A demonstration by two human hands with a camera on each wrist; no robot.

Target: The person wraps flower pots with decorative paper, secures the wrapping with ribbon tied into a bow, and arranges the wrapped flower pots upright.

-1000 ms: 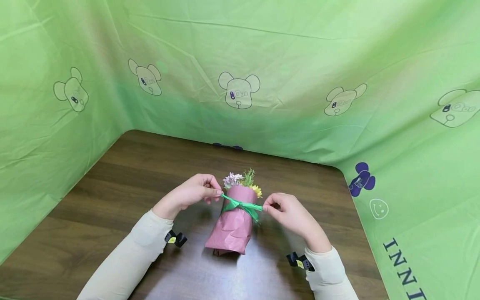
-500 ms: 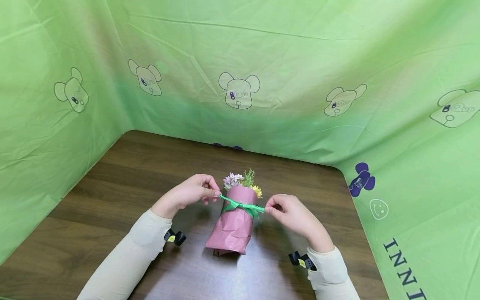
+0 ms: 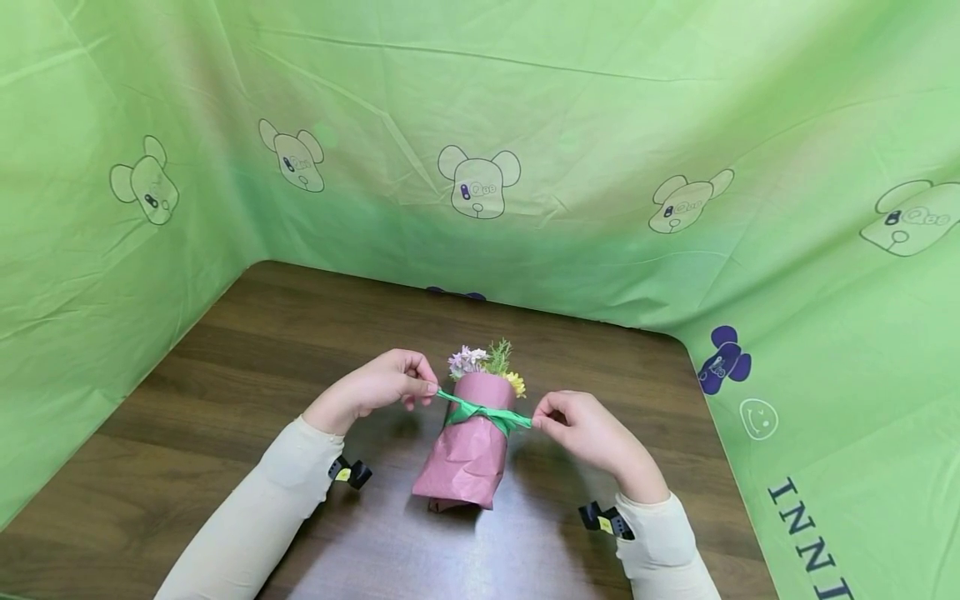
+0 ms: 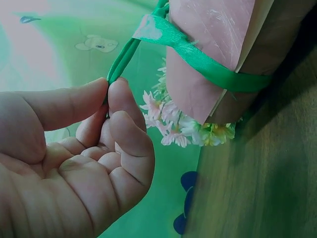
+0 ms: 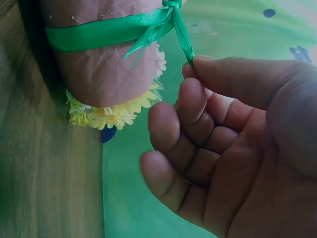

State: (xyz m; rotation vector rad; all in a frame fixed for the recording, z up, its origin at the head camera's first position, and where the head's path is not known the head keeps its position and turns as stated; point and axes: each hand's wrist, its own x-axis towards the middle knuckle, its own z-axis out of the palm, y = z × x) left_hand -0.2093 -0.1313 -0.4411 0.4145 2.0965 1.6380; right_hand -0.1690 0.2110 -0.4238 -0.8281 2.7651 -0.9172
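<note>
A bouquet wrapped in pink paper (image 3: 465,462) lies on the table, its pale pink flowers (image 3: 467,361), green sprig (image 3: 498,357) and yellow flowers (image 3: 516,383) showing at the far end. Round the wrap runs a green ribbon (image 3: 483,412), knotted at the front. My left hand (image 3: 382,385) pinches one part of the ribbon between thumb and index finger, pulled out to the left. To the right, my right hand (image 3: 588,429) pinches another part the same way. In the right wrist view, a frayed ribbon end (image 5: 143,42) hangs loose near the knot.
The brown wooden table (image 3: 300,325) is bordered at the back and sides by a green cloth (image 3: 570,100) printed with bear heads. Black camera mounts sit at both wrists.
My right hand has moved slightly right and down, and my left hand slightly left, each still pinching the ribbon. The stretch of ribbon between them is a little longer; the bouquet has hardly moved.
</note>
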